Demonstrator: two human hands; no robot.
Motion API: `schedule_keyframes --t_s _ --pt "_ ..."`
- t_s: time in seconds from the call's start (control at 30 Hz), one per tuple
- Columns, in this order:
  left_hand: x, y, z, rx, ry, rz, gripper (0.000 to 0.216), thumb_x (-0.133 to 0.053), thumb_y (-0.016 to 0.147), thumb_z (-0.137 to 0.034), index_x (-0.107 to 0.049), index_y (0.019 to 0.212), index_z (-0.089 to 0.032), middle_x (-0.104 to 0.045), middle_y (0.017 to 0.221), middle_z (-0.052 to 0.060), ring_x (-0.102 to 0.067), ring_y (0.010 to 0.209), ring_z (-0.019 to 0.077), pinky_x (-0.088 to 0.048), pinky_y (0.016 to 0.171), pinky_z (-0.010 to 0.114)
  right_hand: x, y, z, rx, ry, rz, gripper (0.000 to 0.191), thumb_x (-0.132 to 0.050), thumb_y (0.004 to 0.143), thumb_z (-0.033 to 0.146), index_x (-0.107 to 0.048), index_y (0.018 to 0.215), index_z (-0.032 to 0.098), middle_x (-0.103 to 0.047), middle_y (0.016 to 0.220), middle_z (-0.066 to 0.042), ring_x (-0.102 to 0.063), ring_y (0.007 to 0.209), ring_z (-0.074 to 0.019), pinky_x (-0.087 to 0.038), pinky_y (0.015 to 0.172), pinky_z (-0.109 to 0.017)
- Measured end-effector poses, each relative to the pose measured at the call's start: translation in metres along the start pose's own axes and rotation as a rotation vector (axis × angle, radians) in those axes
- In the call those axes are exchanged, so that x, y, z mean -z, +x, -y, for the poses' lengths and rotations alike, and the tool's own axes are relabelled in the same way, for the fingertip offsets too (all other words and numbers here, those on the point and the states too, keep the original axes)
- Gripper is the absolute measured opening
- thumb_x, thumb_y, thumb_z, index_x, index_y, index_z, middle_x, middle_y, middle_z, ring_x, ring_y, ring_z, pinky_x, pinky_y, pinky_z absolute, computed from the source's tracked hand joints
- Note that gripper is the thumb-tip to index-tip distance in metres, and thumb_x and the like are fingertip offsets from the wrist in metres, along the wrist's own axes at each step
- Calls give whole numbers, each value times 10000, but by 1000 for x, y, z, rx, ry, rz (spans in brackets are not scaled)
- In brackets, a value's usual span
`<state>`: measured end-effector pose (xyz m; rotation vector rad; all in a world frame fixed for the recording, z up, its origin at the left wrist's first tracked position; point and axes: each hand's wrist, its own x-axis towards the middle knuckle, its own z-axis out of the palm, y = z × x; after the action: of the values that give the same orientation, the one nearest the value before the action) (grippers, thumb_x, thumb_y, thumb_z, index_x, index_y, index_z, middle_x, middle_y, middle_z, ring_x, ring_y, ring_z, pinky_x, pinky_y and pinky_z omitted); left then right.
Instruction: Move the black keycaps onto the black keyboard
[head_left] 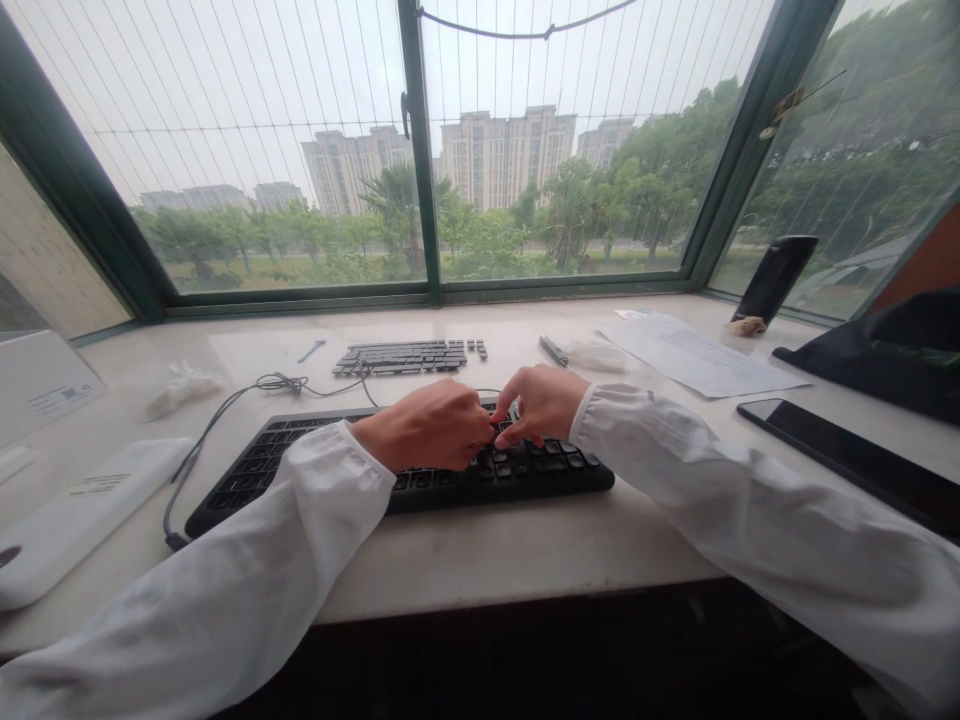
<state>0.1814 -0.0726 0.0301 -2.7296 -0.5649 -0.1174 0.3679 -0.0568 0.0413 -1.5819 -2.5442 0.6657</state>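
Observation:
A black wired keyboard (315, 460) lies on the pale windowsill counter (480, 560) right in front of me. My left hand (427, 425) rests over its right-middle keys with the fingers curled into a pinch. My right hand (541, 402) meets it fingertip to fingertip, also pinched, pressing down on a key there. What sits between the fingertips is too small to make out. Behind the keyboard, several loose grey keycaps (409, 357) are laid out in rows. Both arms wear white sleeves.
A black phone (847, 455) lies at the right, with a paper sheet (697, 355) and a dark stand (772, 275) behind it. A white box (75, 510) and a crumpled plastic bag (180, 385) sit at the left. A pen (553, 350) lies beyond the keyboard. The window frame bounds the back.

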Motion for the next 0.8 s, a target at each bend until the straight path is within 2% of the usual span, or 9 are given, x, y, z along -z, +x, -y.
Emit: schedule_keyframes --t_s 0.1,0.17,0.23,0.33,0.47,0.6,0.73,0.8 --pt "-1 0 -2 27 -9 30 152 -540 688 -126 -632 575 -169 -650 555 27 -523 457 110 -306 457 245 -5 -1 -5 53 74 10 324 -759 611 476 -764 784 202 -623 491 3 -566 533 -122 -352 510 -223" --pt "-3 -2 -1 39 -23 11 169 -533 697 -134 -640 571 -170 -649 550 28 -529 459 112 -322 461 239 -6 0 -10 91 157 41 354 -752 614 490 -766 800 189 -611 488 4 -531 505 -108 -325 483 -220" --pt "-4 -4 2 33 -55 -42 195 -515 718 -142 -660 592 -177 -649 547 21 -544 469 113 -349 475 233 -5 2 -15 103 218 50 387 -742 617 512 -769 823 184 -582 462 12 -481 467 -93 -287 456 -221" --pt "-4 -8 10 43 -110 -172 239 -482 767 -157 -694 659 -184 -647 550 8 -561 488 101 -382 500 219 4 6 -23 105 260 -21 424 -731 620 542 -770 854 190 -551 441 24 -426 438 -78 -271 447 -222" --pt "-3 -14 22 159 -109 -304 279 -447 797 -161 -711 710 -178 -642 551 3 -568 510 90 -410 530 209 14 9 -32 137 249 -134 464 -705 644 568 -759 907 190 -556 459 23 -418 435 -76 -278 446 -221" --pt "-7 -16 29 271 -81 -282 285 -438 774 -154 -711 697 -174 -634 532 2 -561 508 90 -419 541 210 6 14 -33 182 220 -190 450 -660 700 563 -754 900 171 -534 454 20 -433 435 -83 -286 442 -222" --pt "-14 -16 34 348 -85 -275 286 -435 748 -156 -714 686 -171 -639 532 17 -563 516 101 -421 551 224 -6 16 -25 300 138 -99 385 -675 704 517 -760 826 162 -473 450 38 -364 436 -66 -246 441 -226" --pt "-18 -17 36 377 -95 -278 290 -434 739 -156 -718 685 -170 -645 541 25 -565 520 107 -419 554 232 -6 15 -23 339 106 -121 371 -681 699 514 -759 793 164 -439 450 46 -331 445 -63 -228 449 -232"
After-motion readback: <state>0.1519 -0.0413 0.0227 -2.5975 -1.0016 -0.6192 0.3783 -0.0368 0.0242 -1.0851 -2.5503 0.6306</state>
